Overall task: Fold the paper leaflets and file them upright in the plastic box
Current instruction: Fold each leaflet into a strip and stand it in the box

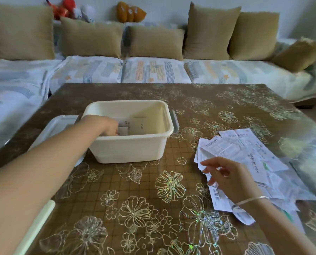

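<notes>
Head view showed the left hand [105, 126] reaching into the box [127, 150], toward the left edge of the counter [153, 190], beside the filed leaflets [136, 124]. Its fingertips were hidden behind the box wall, so I could not tell its grip. The right hand [232, 177] hovered with a wide, empty grip over the pile [245, 148] at the right edge. A released leaflet could unfold or fall flat, because the box was mostly empty.

Two bare forearms, thin bangle [251, 201], seemingly silver, round wrist of right hand [232, 178]
</notes>
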A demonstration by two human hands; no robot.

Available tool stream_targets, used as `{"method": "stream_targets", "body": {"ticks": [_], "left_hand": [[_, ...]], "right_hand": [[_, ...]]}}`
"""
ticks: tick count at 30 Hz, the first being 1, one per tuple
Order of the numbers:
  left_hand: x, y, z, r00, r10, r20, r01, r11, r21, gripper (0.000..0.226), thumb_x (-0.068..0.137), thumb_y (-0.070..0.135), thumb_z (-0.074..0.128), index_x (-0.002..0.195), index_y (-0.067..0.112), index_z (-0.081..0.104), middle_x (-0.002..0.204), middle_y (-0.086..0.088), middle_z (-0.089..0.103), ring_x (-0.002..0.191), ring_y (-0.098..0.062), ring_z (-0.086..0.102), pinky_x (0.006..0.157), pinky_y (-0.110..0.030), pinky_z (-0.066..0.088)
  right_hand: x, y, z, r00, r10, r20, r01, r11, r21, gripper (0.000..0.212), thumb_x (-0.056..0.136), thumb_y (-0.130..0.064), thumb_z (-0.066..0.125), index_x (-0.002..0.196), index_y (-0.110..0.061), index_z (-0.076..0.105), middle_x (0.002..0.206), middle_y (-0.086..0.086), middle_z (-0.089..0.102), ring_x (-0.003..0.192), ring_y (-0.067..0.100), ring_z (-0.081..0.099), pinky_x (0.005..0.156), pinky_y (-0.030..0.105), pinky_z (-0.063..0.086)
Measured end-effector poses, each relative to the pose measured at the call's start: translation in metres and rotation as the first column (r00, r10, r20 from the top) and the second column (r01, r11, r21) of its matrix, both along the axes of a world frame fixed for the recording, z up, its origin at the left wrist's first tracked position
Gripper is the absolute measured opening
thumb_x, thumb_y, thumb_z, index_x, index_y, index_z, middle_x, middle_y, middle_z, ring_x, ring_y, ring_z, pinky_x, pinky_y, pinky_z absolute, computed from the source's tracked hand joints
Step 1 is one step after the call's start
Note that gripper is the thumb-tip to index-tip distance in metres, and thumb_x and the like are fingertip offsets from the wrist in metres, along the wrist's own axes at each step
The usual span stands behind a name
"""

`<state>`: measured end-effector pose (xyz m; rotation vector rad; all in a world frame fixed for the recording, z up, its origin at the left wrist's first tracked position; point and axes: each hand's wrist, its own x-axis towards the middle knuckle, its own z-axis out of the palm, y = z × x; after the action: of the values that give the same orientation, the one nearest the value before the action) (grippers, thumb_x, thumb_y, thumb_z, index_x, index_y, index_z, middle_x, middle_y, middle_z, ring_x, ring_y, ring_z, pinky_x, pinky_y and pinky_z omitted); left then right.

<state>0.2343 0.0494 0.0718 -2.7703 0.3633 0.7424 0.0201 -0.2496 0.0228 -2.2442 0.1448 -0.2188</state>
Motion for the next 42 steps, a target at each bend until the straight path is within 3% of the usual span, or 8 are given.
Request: {"method": "stream_targets", "body": {"ticks": [11, 15, 19, 24, 30, 34, 37, 42], "left_hand": [[-0.013, -0.02, 0.028, 0.937, -0.072, 0.343, 0.128, 0.981, -0.144, 0.027, 0.088, 0.015, 0.051, 0.103, 0.022, 0.073, 0.095, 0.004, 0.065, 0.086, -0.021, 0.059, 0.079, -0.032, 0.049], [-0.075, -0.073, 0.046, 0.839, 0.005, 0.544, 0.38, 0.71, -0.593, 0.028, 0.09, 0.014, 0.05, 0.088, 0.03, 0.073, 0.086, 0.016, 0.067, 0.079, -0.009, 0.061, 0.077, -0.03, 0.05], [-0.117, -0.125, 0.027, 0.827, -0.057, 0.559, 0.507, 0.505, -0.699, 0.027, 0.09, 0.013, 0.049, 0.087, 0.029, 0.07, 0.085, 0.015, 0.067, 0.07, -0.001, 0.058, 0.069, -0.028, 0.051], [-0.141, -0.157, -0.014, 0.859, -0.16, 0.486, 0.496, 0.494, -0.714, 0.029, 0.09, 0.014, 0.046, 0.092, 0.03, 0.07, 0.094, 0.014, 0.069, 0.086, -0.008, 0.063, 0.076, -0.032, 0.053], [-0.149, -0.153, -0.047, 0.94, -0.08, 0.331, 0.322, 0.529, -0.785, 0.025, 0.093, 0.017, 0.05, 0.102, 0.031, 0.068, 0.101, 0.016, 0.069, 0.081, -0.003, 0.061, 0.076, -0.029, 0.055], [-0.155, -0.136, -0.061, 0.959, 0.078, 0.271, 0.21, 0.445, -0.871, 0.026, 0.092, 0.02, 0.06, 0.116, 0.029, 0.062, 0.11, 0.016, 0.064, 0.077, 0.003, 0.061, 0.074, -0.024, 0.056], [-0.168, -0.117, -0.07, 0.913, 0.168, 0.372, 0.301, 0.338, -0.892, 0.053, 0.083, 0.024, 0.069, 0.132, 0.028, 0.048, 0.122, 0.013, 0.055, 0.084, 0.005, 0.058, 0.076, -0.017, 0.054], [-0.2, -0.082, -0.09, 0.793, 0.145, 0.591, 0.481, 0.444, -0.755, 0.083, 0.067, 0.024, 0.081, 0.141, 0.018, 0.043, 0.146, 0.003, 0.038, 0.132, -0.006, 0.035, 0.106, -0.031, 0.039]], "right_hand": [[0.008, -0.011, -0.014, 0.991, -0.095, 0.09, 0.109, 0.981, -0.163, 0.023, 0.086, -0.01, 0.064, 0.085, -0.031, 0.07, 0.078, -0.017, 0.07, 0.069, 0.002, 0.066, 0.062, 0.024, 0.051], [0.008, -0.036, -0.034, 0.98, -0.162, 0.119, 0.2, 0.844, -0.497, 0.025, 0.089, -0.021, 0.061, 0.113, -0.025, 0.065, 0.126, 0.001, 0.06, 0.116, 0.026, 0.054, 0.091, 0.039, 0.047], [0.019, -0.054, -0.044, 0.958, -0.234, -0.164, 0.07, 0.75, -0.658, 0.059, 0.097, -0.049, 0.031, 0.15, -0.025, 0.02, 0.159, -0.002, 0.011, 0.147, 0.017, 0.006, 0.118, 0.037, 0.011], [0.025, -0.058, -0.048, 0.968, -0.222, -0.119, 0.062, 0.667, -0.743, 0.054, 0.096, -0.053, 0.036, 0.142, -0.026, 0.037, 0.148, -0.004, 0.041, 0.141, 0.014, 0.028, 0.116, 0.035, 0.017], [0.013, -0.049, -0.037, 0.985, -0.158, 0.064, 0.15, 0.625, -0.766, 0.025, 0.097, -0.04, 0.043, 0.099, -0.028, 0.065, 0.079, -0.008, 0.069, 0.069, 0.015, 0.064, 0.059, 0.027, 0.051], [0.001, -0.033, -0.018, 0.933, -0.286, 0.219, 0.312, 0.946, -0.091, 0.01, 0.092, -0.02, 0.059, 0.084, -0.018, 0.066, 0.071, -0.004, 0.067, 0.063, 0.01, 0.062, 0.057, 0.026, 0.053], [-0.013, -0.009, 0.003, 0.941, -0.336, -0.027, 0.285, 0.749, 0.598, 0.012, 0.093, -0.013, 0.057, 0.085, -0.008, 0.062, 0.081, 0.007, 0.064, 0.075, 0.02, 0.064, 0.055, 0.027, 0.057], [-0.027, 0.027, -0.013, 0.928, -0.173, -0.329, 0.372, 0.456, 0.809, 0.01, 0.093, -0.008, 0.055, 0.086, -0.002, 0.058, 0.094, 0.017, 0.057, 0.074, 0.026, 0.06, 0.046, 0.023, 0.054]]}}
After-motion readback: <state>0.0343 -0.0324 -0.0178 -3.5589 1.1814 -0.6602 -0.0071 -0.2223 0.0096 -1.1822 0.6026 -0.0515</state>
